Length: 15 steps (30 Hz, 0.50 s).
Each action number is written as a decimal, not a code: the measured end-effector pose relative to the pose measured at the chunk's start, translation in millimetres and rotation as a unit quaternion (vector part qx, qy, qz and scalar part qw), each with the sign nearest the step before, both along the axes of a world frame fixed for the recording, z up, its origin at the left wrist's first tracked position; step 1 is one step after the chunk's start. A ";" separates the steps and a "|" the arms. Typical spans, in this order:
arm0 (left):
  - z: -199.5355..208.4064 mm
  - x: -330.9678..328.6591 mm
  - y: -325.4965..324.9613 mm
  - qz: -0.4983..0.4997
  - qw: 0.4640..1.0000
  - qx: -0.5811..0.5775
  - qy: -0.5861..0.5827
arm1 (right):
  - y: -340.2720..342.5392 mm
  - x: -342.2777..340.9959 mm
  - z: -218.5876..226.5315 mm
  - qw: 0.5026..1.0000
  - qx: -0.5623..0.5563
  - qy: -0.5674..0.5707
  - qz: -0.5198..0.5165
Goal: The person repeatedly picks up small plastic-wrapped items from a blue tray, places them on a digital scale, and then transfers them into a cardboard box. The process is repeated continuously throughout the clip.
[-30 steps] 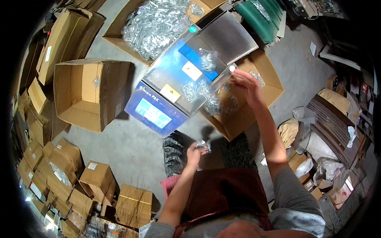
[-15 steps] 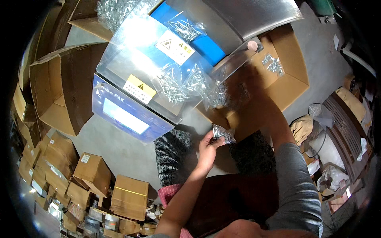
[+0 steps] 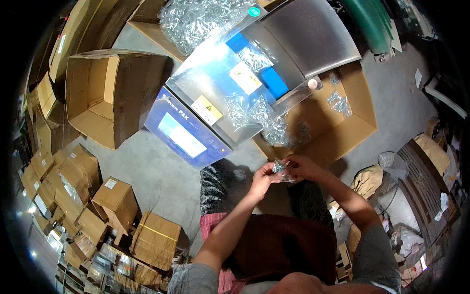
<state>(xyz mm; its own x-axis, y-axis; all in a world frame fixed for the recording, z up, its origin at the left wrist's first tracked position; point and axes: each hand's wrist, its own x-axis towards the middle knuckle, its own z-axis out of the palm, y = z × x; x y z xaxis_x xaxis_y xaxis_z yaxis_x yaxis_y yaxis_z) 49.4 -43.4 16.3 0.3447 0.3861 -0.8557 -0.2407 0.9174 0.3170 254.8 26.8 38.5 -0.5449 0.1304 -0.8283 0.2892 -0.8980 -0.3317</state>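
Above my lap, a small clear plastic bag of silvery metal pieces (image 3: 280, 169) is held between both hands. My left hand (image 3: 263, 181) grips it from the left side, fingers closed round it. On the other side, my right hand (image 3: 302, 169) pinches it near the top. Just beyond them stands an open cardboard box (image 3: 360, 100) with bags of metal pieces (image 3: 339, 104) inside. A bunch of similar bags (image 3: 275, 131) hangs at the near corner of the blue packing machine (image 3: 188, 139), beside the box.
The machine has a clear cover and a steel plate (image 3: 313, 34). Behind it, a carton (image 3: 152, 39) is heaped with filled clear bags (image 3: 200, 22). An open carton (image 3: 90, 93) stands at left, with stacked cartons (image 3: 156, 240) nearer. Sacks and a slatted dark piece (image 3: 426, 181) lie at right.
My right hand has come back from over the open box to the bag in my left hand and now grips it too. The whole view has shifted slightly.
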 end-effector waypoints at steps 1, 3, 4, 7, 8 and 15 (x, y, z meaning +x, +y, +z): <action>3.6 0.7 3.4 0.005 1.000 -0.003 0.004 | -5.6 3.1 -4.7 0.998 0.049 -0.026 0.021; 12.0 0.8 5.4 0.016 1.000 -0.013 0.013 | -11.5 5.4 -12.2 0.982 0.180 -0.053 0.036; 14.2 -2.1 3.8 0.041 0.998 0.039 0.003 | -9.8 2.6 -14.7 0.963 0.261 -0.053 0.029; -2.4 -0.3 -9.7 0.148 0.989 -0.025 0.007 | 2.6 2.6 -41.5 0.949 0.291 -0.084 -0.084; -3.0 -1.2 -12.1 0.158 0.986 -0.043 0.034 | 10.9 3.3 -51.5 0.949 0.266 -0.100 -0.136; -7.8 -10.4 -13.6 0.203 0.975 -0.084 0.038 | 107.2 -54.9 -76.7 0.880 0.075 -0.175 -0.435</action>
